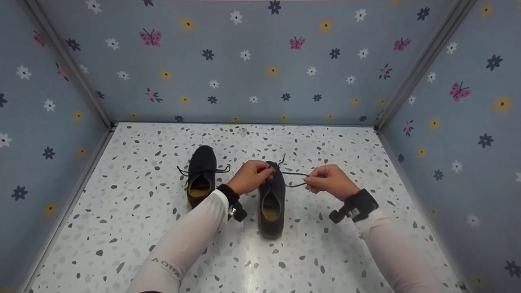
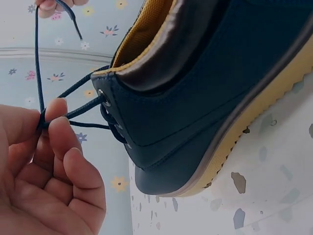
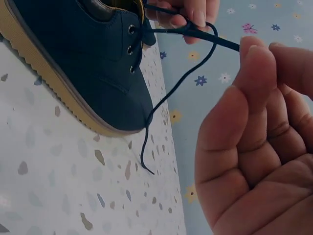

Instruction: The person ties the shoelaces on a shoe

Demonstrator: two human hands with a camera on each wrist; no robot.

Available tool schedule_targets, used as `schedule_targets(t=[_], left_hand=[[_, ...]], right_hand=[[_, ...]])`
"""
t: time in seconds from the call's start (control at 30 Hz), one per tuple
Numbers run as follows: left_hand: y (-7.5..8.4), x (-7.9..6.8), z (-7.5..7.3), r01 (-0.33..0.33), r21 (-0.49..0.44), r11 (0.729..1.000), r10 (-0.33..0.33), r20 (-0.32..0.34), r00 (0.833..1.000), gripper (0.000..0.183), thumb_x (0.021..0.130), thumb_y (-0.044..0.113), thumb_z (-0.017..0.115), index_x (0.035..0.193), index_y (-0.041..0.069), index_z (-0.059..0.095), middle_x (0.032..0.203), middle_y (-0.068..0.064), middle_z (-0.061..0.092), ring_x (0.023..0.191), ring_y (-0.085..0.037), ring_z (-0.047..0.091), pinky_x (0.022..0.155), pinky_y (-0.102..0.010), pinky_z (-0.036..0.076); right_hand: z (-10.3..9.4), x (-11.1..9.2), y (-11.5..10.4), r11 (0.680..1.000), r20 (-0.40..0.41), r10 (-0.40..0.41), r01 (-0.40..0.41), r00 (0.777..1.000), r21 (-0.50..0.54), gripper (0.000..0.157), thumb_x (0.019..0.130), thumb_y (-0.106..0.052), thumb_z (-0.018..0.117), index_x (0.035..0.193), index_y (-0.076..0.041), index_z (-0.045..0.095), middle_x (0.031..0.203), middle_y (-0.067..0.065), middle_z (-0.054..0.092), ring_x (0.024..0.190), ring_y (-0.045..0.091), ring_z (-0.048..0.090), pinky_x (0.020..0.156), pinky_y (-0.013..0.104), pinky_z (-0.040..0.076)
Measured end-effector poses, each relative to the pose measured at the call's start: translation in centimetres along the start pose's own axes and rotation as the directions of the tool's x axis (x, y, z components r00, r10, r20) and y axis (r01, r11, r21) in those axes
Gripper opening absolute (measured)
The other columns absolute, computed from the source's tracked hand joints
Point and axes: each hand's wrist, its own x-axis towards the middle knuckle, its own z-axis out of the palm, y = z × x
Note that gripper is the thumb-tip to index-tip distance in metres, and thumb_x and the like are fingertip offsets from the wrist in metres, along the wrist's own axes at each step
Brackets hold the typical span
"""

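Note:
A dark navy lace-up shoe with a yellow lining stands on the speckled surface, toe away from me. Over its front, my left hand pinches the dark shoelace between thumb and fingers, close to the eyelets. To the right of the shoe, my right hand pinches another part of the lace, and two strands stretch between the hands. One loose lace end hangs beside the toe in the right wrist view. The left hand covers part of the shoe's tongue in the head view.
A matching shoe stands left of this one, its laces spread to both sides; my left forearm overlaps its heel. Blue panels with flowers and butterflies close off the back and both sides of the white speckled surface.

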Motion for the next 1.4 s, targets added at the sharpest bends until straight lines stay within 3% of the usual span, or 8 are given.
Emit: schedule_targets(t=[0.27,0.47,0.57,0.77,1.0,1.1,1.27,1.4], left_hand=[[0.1,-0.1,0.1,0.006,0.03,1.0,-0.005,-0.041,0.999,0.019,0.105,0.023,0.063,0.104,0.01,0.076,0.096,-0.005,0.078,0.086,-0.013,0.071,0.072,-0.026,0.054],[0.4,-0.2,0.3,0.0,0.03,1.0,0.002,-0.055,0.998,0.018,0.104,0.022,0.066,0.104,0.007,0.075,0.094,-0.005,0.077,0.084,-0.01,0.071,0.069,-0.023,0.053],[0.4,-0.2,0.4,-0.003,0.028,1.0,0.004,-0.055,0.998,0.021,0.104,0.022,0.066,0.108,0.003,0.075,0.094,-0.005,0.078,0.084,-0.011,0.071,0.069,-0.023,0.052],[0.4,-0.3,0.3,-0.02,0.05,0.999,0.023,-0.057,0.998,0.016,0.103,0.02,0.066,0.101,0.007,0.076,0.091,-0.005,0.078,0.081,-0.012,0.069,0.067,-0.023,0.049],[0.4,-0.5,0.3,-0.007,0.068,0.998,0.01,-0.055,0.998,0.014,0.103,0.021,0.067,0.097,0.012,0.076,0.09,-0.003,0.078,0.074,-0.008,0.062,0.065,-0.023,0.047],[0.3,-0.7,0.3,0.001,0.076,0.997,0.003,-0.052,0.999,0.015,0.103,0.021,0.067,0.097,0.011,0.076,0.09,-0.003,0.078,0.074,-0.008,0.062,0.065,-0.023,0.047],[0.2,-1.0,0.3,0.015,0.1,0.995,-0.01,-0.049,0.999,0.014,0.102,0.02,0.067,0.097,0.01,0.076,0.091,-0.004,0.079,0.078,-0.008,0.068,0.067,-0.022,0.049],[0.1,-1.3,0.1,0.042,0.111,0.993,-0.037,-0.047,0.998,0.014,0.101,0.018,0.068,0.098,0.008,0.076,0.092,-0.004,0.079,0.082,-0.012,0.073,0.066,-0.023,0.051]], right_hand=[[3.1,-0.2,0.2,0.993,-0.006,-0.115,0.115,0.993,0.002,0.015,0.095,-0.012,0.077,0.094,0.002,0.075,0.084,0.001,0.081,0.073,0.009,0.075,0.072,0.029,0.064],[5.9,0.1,0.4,0.959,-0.092,-0.24,0.222,0.966,-0.176,0.012,0.092,-0.012,0.08,0.091,0.0,0.079,0.086,0.013,0.08,0.071,0.007,0.074,0.069,0.025,0.061],[7.2,0.3,0.4,0.901,-0.139,-0.342,0.282,0.93,-0.328,0.008,0.091,-0.016,0.082,0.086,-0.009,0.081,0.079,0.007,0.079,0.065,0.003,0.069,0.063,0.021,0.057],[9.2,1.0,0.7,0.741,-0.166,-0.523,0.35,0.836,-0.572,0.013,0.084,-0.018,0.088,0.076,-0.015,0.079,0.068,-0.004,0.072,0.057,-0.001,0.053,0.054,0.018,0.044],[10.5,2.6,1.2,0.655,-0.171,-0.539,0.283,0.825,-0.7,0.011,0.083,-0.021,0.088,0.082,-0.014,0.08,0.075,-0.001,0.076,0.064,0.008,0.064,0.06,0.026,0.052],[10.6,3.2,1.3,0.673,-0.198,-0.493,0.227,0.847,-0.704,0.016,0.082,-0.024,0.089,0.081,-0.013,0.077,0.075,-0.001,0.074,0.066,0.01,0.063,0.061,0.027,0.051],[10.0,3.6,1.5,0.791,-0.239,-0.359,0.158,0.902,-0.591,0.025,0.079,-0.027,0.092,0.078,-0.014,0.07,0.073,-0.002,0.071,0.066,0.006,0.059,0.061,0.024,0.049],[8.9,3.4,1.7,0.839,-0.225,-0.273,0.116,0.935,-0.532,0.023,0.079,-0.024,0.092,0.082,-0.013,0.072,0.076,-0.002,0.073,0.067,0.006,0.062,0.062,0.024,0.051]])
